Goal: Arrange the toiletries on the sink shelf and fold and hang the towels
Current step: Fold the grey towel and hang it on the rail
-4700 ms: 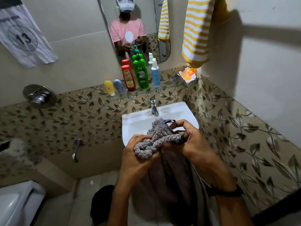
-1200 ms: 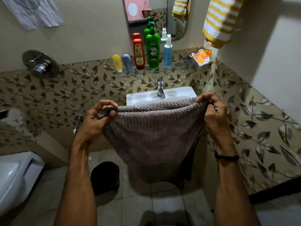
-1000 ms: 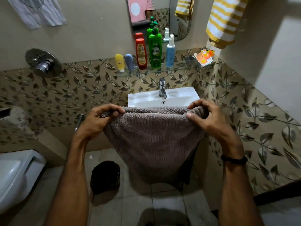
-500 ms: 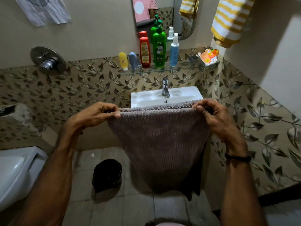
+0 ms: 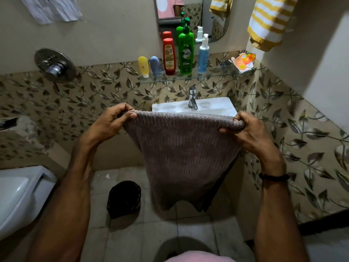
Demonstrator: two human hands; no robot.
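Observation:
A grey-brown towel (image 5: 181, 154) hangs stretched between my hands in front of the sink (image 5: 213, 107). My left hand (image 5: 111, 123) pinches its upper left corner and my right hand (image 5: 249, 131) grips its upper right corner. The towel's lower edge hangs free above the floor. On the glass shelf (image 5: 217, 75) stand a yellow tube (image 5: 143, 66), a blue tube (image 5: 154, 65), a red bottle (image 5: 169, 56), a green pump bottle (image 5: 185, 51) and a blue spray bottle (image 5: 203, 54). An orange packet (image 5: 242, 61) lies at the shelf's right end. A yellow-striped towel (image 5: 268, 21) hangs at the upper right.
A tap (image 5: 193, 98) stands at the sink's back. A mirror (image 5: 190, 16) hangs above the shelf. A black bin (image 5: 123, 199) sits on the tiled floor left of the towel. A toilet (image 5: 18, 195) is at the left edge, a shower valve (image 5: 54, 65) on the left wall.
The bunched towel has been opened out flat between my hands. Over the last second my hands shifted their grip along the top edge and pulled it taut.

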